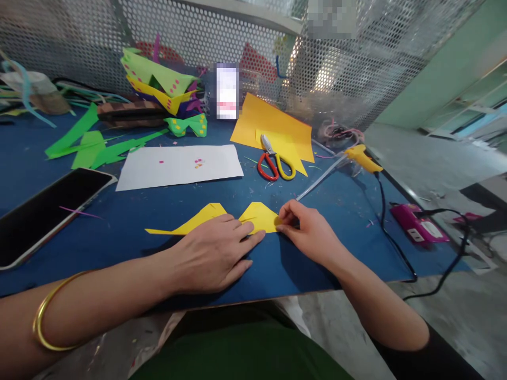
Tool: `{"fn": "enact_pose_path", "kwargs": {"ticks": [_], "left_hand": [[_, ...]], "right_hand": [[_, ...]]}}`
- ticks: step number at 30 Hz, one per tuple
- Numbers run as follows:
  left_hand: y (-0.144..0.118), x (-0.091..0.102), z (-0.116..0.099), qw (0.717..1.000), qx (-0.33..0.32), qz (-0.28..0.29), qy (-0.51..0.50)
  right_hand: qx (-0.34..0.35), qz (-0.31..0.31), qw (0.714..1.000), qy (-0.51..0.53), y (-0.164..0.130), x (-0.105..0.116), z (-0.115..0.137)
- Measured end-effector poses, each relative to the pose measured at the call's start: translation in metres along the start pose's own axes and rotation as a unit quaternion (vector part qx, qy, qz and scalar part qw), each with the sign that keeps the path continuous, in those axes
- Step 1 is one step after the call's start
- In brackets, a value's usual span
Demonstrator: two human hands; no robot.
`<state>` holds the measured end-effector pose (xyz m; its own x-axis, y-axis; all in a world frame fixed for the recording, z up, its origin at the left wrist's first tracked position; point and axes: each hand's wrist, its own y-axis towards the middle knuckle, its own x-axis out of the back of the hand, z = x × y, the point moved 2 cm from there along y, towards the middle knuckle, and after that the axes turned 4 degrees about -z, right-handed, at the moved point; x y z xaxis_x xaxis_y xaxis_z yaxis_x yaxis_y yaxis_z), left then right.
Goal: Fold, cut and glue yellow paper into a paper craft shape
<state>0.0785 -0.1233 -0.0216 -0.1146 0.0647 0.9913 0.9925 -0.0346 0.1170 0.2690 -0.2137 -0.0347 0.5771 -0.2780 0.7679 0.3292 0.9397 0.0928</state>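
— What are the hands doing?

— The left hand [214, 252] lies flat, palm down, fingers stretched out, pressing on a folded yellow paper shape [222, 217] near the front edge of the desk [130, 221]. The right hand [307, 229] pinches the shape's right tip between thumb and fingertips.

— And the shape itself?

— It lies flat on the blue top, roughly midway along the front edge, with a long point running out to the left and a peaked fold on the right (its middle is hidden under the left fingers).

— What's around it?

— Behind it lies a white sheet [180, 165] with a few tiny coloured bits on it. Further back, toward the right, a larger yellow sheet [273, 124] carries scissors [274, 161] with red and yellow handles. A yellow glue gun [362, 157] lies near the right edge, its cord trailing off the desk, and a pink box [418, 224] sits at the front right corner. A dark phone [45, 214] rests by the left edge. Green paper cut-outs [91, 145] and a stack of coloured paper pieces [164, 89] sit toward the back left, against a perforated metal screen [79, 37].
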Motion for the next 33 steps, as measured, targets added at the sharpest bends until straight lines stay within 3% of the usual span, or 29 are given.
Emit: {"fn": "enact_pose_path", "kwargs": {"ticks": [10, 15, 22, 30, 33], "left_hand": [[0.009, -0.003, 0.000, 1.000, 0.010, -0.002, 0.023], [0.014, -0.004, -0.001, 0.999, 0.020, -0.014, 0.032], [0.010, -0.005, -0.002, 0.999, 0.023, -0.011, 0.027], [0.011, -0.006, -0.002, 0.999, 0.024, -0.015, 0.023], [0.010, -0.006, -0.002, 0.999, 0.025, -0.017, 0.025]], "right_hand": [[0.028, -0.005, 0.999, -0.020, 0.000, -0.005, -0.003], [0.001, -0.031, 0.999, 0.035, -0.004, -0.001, -0.005], [-0.039, -0.059, 0.997, 0.024, -0.008, 0.003, -0.012], [0.001, -0.032, 0.999, -0.007, -0.006, 0.000, -0.015], [0.021, -0.076, 0.997, -0.015, -0.012, 0.002, -0.015]]}}
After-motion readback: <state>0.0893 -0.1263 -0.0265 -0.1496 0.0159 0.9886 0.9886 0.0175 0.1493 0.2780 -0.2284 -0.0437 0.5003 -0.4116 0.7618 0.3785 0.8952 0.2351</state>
